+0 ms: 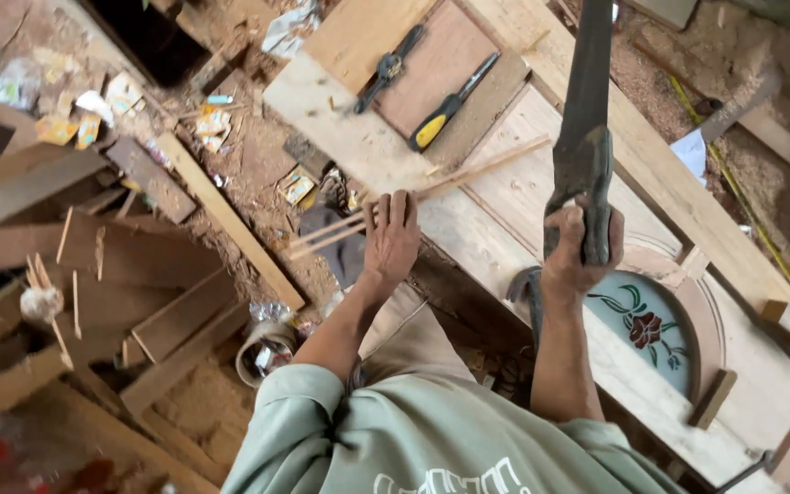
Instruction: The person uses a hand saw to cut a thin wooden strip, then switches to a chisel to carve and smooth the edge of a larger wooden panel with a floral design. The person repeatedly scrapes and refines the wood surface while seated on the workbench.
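Off beyond your left knuckles lies the clutter: loose planks (93, 247) and scrap on the sawdust floor, a long batten (228, 220) slanting past them. Your left hand (391, 236) is flat and spread, fingers fairly wide, pressing down on the thin wooden strips (413, 197) that run under your fingertips across the door panel (496, 210). Nothing is gripped there, it only pins. I'd press those strips close to where the blade will land, but keep your fingertips clear of its line.

Past your fingertips, further up the panel, a yellow-handled tool (443, 112) and a dark one (389, 67) lie on a board, well apart from both hands.

Now your right hand (581, 245): fingers wrapped tight round the handle of the long dark blade (587, 110), which rises upright from your fist. Just below your wrist sits the arched glass pane with the painted flower (644, 327). My advice: work short and controlled, angled away from that glass and from your left thumb.
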